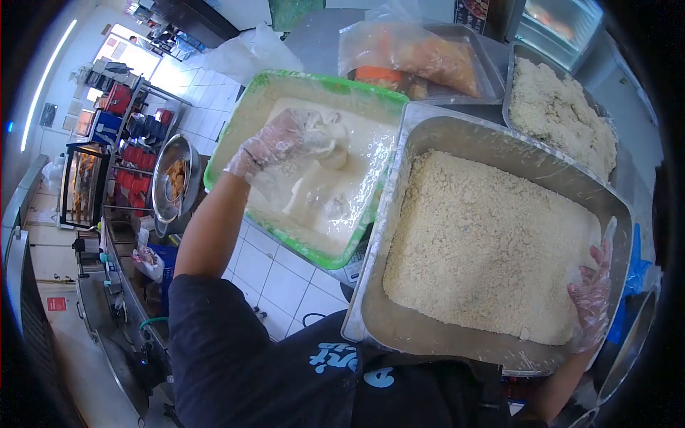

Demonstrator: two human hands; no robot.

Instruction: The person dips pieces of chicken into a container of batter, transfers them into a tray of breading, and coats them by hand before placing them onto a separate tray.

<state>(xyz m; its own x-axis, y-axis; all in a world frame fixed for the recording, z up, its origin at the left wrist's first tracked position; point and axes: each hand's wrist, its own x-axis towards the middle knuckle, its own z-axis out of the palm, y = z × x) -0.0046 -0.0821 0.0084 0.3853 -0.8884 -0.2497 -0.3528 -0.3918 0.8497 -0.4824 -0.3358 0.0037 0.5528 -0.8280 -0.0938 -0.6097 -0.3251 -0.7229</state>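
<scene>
My left hand, in a clear plastic glove wet with batter, is over the green-rimmed basin of pale, runny batter. Its fingers are closed around a batter-coated piece; the coating hides what the piece is. Coarse cream-coloured crumbs fill the large metal tray beside the basin. At that tray's right end, my right hand, also in a clear glove, lies against the crumbs and the inner wall. The fingers of this hand are stretched out and hold nothing visible.
Behind the crumb tray, a bag of orange-pink pieces lies on a metal tray. A second tray of clumpy crumbs stands at the back right. To the left is a steel bowl with brown pieces, near a loaded shelf rack.
</scene>
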